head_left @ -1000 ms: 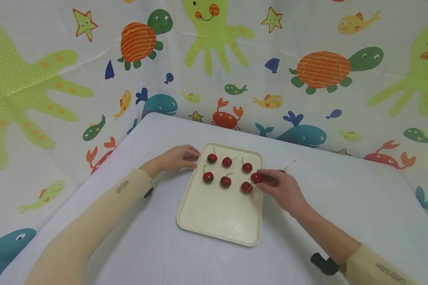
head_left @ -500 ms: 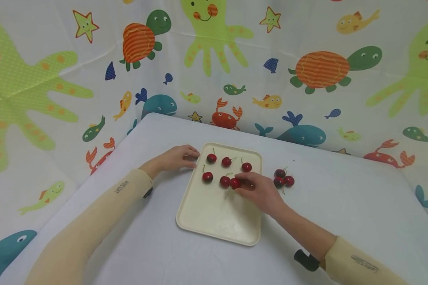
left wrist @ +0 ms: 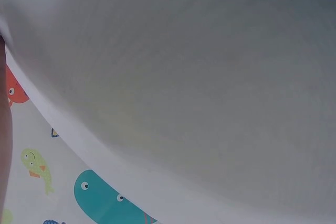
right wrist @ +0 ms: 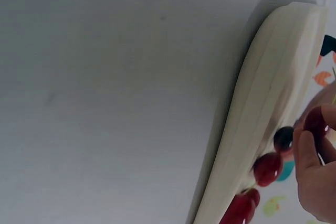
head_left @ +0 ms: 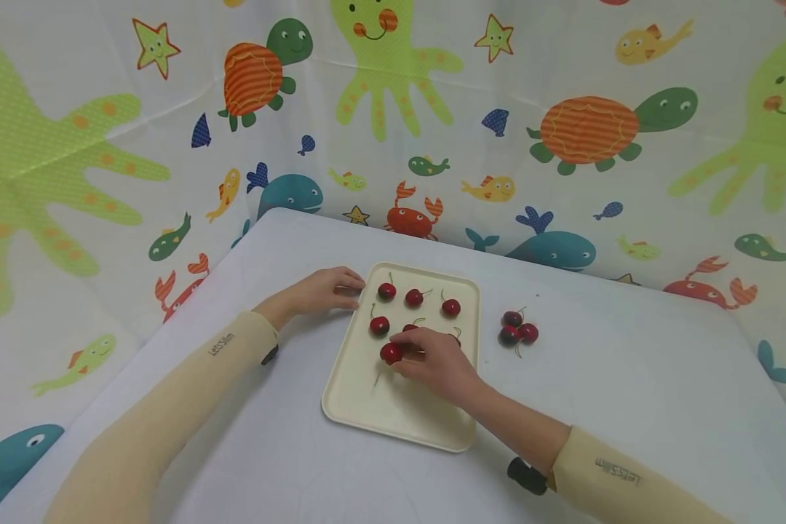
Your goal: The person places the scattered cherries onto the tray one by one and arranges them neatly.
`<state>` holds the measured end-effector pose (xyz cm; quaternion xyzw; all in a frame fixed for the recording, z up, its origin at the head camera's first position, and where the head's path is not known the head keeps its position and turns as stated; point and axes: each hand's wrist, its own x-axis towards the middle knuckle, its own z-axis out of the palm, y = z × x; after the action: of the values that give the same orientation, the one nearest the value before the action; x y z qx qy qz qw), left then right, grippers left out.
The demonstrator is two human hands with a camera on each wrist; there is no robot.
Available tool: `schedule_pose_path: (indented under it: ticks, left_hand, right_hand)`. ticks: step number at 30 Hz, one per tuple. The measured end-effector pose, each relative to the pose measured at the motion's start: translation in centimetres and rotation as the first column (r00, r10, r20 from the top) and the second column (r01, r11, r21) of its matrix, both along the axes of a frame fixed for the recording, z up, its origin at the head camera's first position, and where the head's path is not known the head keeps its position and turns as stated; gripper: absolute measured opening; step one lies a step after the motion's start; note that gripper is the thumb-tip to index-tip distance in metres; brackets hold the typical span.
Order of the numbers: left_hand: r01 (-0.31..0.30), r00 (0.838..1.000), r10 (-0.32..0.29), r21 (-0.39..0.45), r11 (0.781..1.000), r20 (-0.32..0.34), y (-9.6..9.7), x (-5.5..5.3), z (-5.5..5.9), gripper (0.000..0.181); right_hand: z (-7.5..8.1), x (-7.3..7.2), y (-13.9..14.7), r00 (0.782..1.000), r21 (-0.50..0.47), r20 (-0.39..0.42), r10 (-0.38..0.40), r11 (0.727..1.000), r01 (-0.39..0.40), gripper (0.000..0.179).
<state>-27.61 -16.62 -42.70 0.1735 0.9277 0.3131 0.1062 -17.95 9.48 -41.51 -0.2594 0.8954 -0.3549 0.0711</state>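
Observation:
My right hand point(head_left: 442, 365) pinches a dark red cherry point(head_left: 391, 354) between thumb and fingertips, low over the cream tray point(head_left: 426, 426). The held cherry's stem points down toward the tray. In the right wrist view the same cherry point(right wrist: 315, 122) sits between the fingers point(right wrist: 307, 153). Three cherries form the tray's back row, one of them a cherry point(head_left: 450, 308) at the right. In front of them a cherry point(head_left: 379, 325) lies at the left; two more in that row are partly hidden by my right hand. My left hand point(head_left: 324, 295) rests with its fingertips at the tray's left rim.
Right of the tray, three cherries point(head_left: 511, 335) lie in a cluster on the white tablecloth point(head_left: 629, 378). A white curtain point(head_left: 380, 160) with printed sea animals stands behind the table and along its left side. The left wrist view shows mostly white cloth point(left wrist: 184, 103).
My right hand has carried the cherry leftward and toward me, from the tray's right edge past the second row. The cherry cluster at the right has come into sight. My left hand stays put.

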Motion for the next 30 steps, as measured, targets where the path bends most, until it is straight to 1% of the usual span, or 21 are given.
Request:
schedule_pose_path:
  ticks: [5, 10, 20, 30]
  left_hand:
    - [0.014, 1.0, -0.014, -0.002, 1.0, -0.016, 0.0, 0.0, -0.1, 0.046]
    - [0.008, 1.0, -0.008, -0.012, 1.0, -0.016, -0.1, -0.1, -0.3, 0.045]
    - [0.02, 1.0, -0.02, -0.013, 1.0, -0.021, -0.2, -0.4, -0.5, 0.045]
    - [0.005, 1.0, -0.006, -0.014, 1.0, -0.013, -0.2, -0.4, -0.4, 0.046]
  right_hand:
    - [-0.4, 0.0, -1.2, 0.999, 0.047, -0.016, 0.036, 0.998, -0.035, 0.036]
    - [-0.9, -0.1, -2.2, 0.997, 0.092, -0.035, 0.069, 0.994, -0.066, 0.036]
    - [-1.4, -0.2, -3.3, 0.994, 0.095, -0.06, 0.095, 0.992, -0.089, 0.034]
    - [-1.3, -0.1, -3.6, 0.993, 0.117, -0.065, 0.097, 0.989, -0.089, 0.035]
